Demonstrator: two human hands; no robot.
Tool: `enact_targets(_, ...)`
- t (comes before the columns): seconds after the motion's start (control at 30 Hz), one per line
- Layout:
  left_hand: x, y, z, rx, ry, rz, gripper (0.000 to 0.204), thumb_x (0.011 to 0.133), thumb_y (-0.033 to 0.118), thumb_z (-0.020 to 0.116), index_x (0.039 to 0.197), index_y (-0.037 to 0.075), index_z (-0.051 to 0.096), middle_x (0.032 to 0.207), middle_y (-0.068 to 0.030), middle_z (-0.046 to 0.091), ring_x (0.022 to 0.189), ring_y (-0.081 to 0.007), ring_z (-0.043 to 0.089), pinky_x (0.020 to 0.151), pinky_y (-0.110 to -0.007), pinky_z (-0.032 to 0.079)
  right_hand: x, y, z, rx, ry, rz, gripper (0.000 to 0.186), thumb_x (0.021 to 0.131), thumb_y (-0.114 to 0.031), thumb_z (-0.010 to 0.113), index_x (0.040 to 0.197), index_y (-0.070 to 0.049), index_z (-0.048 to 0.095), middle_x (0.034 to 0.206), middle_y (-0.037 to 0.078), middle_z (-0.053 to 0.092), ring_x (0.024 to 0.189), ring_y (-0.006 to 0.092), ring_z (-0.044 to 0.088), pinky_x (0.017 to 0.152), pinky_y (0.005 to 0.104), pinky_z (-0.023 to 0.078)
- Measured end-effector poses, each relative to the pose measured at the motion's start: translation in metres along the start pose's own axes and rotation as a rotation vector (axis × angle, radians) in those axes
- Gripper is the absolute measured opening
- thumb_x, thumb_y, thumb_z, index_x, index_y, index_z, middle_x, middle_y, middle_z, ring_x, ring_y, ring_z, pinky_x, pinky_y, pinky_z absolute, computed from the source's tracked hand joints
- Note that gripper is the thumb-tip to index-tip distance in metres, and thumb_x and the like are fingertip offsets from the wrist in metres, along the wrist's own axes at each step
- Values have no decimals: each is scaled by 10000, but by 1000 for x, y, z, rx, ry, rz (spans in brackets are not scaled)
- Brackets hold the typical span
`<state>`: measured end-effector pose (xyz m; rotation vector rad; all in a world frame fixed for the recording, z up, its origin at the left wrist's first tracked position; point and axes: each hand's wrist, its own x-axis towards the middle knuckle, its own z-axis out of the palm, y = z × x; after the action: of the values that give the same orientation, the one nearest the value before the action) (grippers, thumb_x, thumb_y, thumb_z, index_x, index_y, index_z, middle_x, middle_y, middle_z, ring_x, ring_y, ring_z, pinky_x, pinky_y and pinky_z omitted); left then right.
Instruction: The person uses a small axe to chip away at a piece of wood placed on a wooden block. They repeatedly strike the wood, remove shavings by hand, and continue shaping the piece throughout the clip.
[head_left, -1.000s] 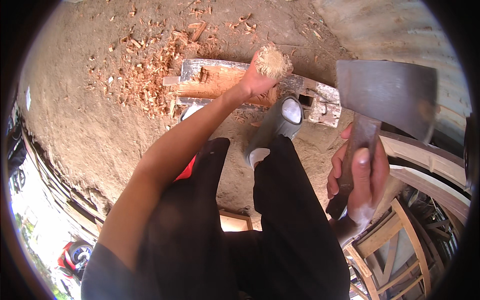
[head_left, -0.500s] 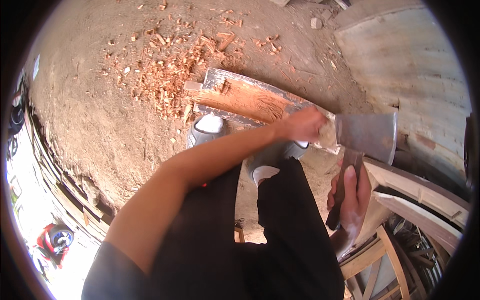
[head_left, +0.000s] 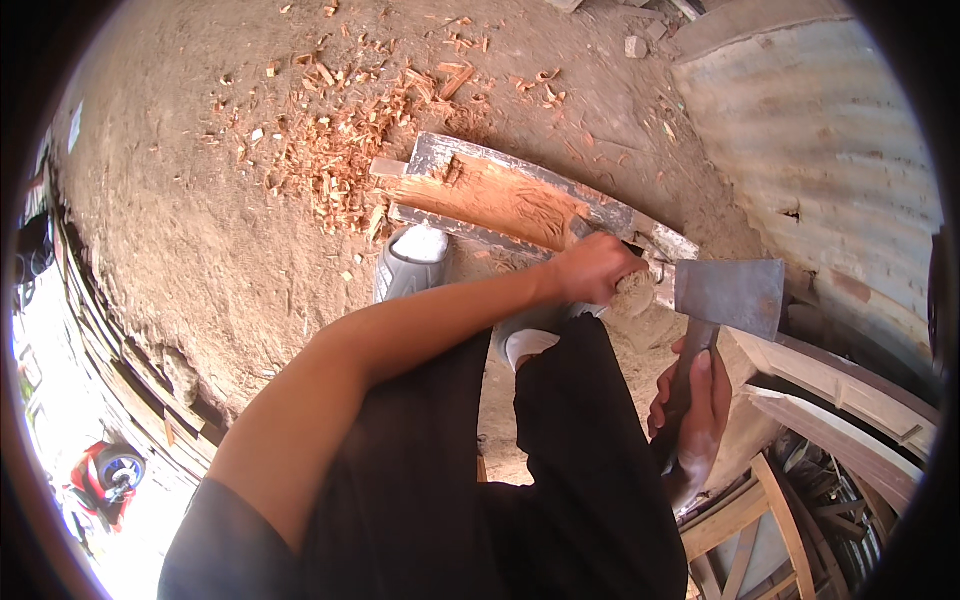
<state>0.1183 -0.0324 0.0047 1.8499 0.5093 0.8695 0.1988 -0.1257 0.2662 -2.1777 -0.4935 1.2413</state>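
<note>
My left hand is closed around a chisel. Its metal blade rests at the gouged part of a weathered wooden board, and a pale, round handle end sticks out of my fist. My right hand grips the dark wooden handle of a hatchet. The flat metal head stands up just right of the chisel's handle end, with a small gap between them. Fresh reddish wood shows in the board's long hollow, between edges of flaking dark and white paint. My left forearm hides part of the board's near side.
Wood shavings lie scattered on the dirt floor beyond the board. My shoe is beside its near edge. Corrugated metal sheeting stands at the right, above stacked planks and a wooden frame.
The hatchet head has dropped slightly and come away from the chisel's handle end. My left hand has shifted a little to the left and nearer, still around the chisel.
</note>
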Motion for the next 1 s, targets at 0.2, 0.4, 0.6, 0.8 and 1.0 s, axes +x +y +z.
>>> enact_targets(0.2,10,2,-12,-45,45,12,443,606,-43,609,1036,-37,713,832,-259,680,806,-446,667,709,-491,531,3,4,-7,-82,-94,-19,359,1034,-348,577,1198,-29,584,673,23,505,457,102,462,428,248,368)
enact_targets(0.4,37,12,1,108,4,-216,371,640,27,637,999,-13,720,787,-233,687,751,-436,673,693,-496,542,5,7,-10,-96,-86,-3,326,1048,-299,560,1206,-14,572,675,19,507,469,96,477,424,254,377)
enact_targets(0.6,43,1,17,-2,291,-255,206,654,78,662,852,24,683,779,-239,673,793,-448,673,708,-527,529,25,40,11,12,139,-149,311,1073,-314,524,1174,-20,537,675,18,501,448,86,465,383,252,357)
enact_targets(0.8,48,-8,7,-42,386,-192,225,657,71,672,873,9,686,823,-253,674,844,-470,650,750,-516,538,32,28,-4,-14,19,-219,287,1084,-306,505,1192,-40,529,669,15,485,449,86,462,384,247,348)
enact_targets(1.0,48,-9,9,16,387,-209,185,656,76,673,830,14,684,811,-247,668,827,-469,648,729,-517,532,50,46,2,-118,-81,-148,258,1076,-232,503,1202,-8,527,661,28,502,448,97,476,381,252,365)
